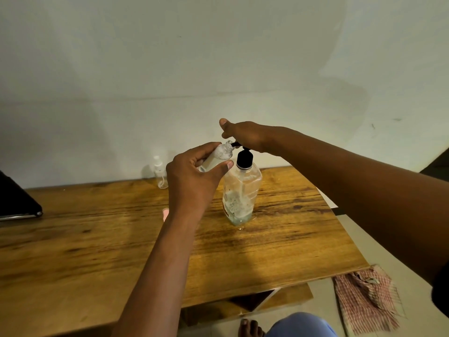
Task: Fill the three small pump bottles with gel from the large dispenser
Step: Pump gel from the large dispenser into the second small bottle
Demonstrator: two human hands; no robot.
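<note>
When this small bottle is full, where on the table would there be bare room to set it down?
The near half of the table, toward its front edge, is bare wood, as is the stretch between the dark case and the left hand. It is crowded around the large dispenser, the capped small bottle and both hands.

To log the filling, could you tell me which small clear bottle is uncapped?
The small clear bottle in the left hand; the other small clear bottle by the wall stands capped.

Bare forearms, no sleeves; blue trousers (pixel 301 324); bare foot (pixel 250 328).
</note>
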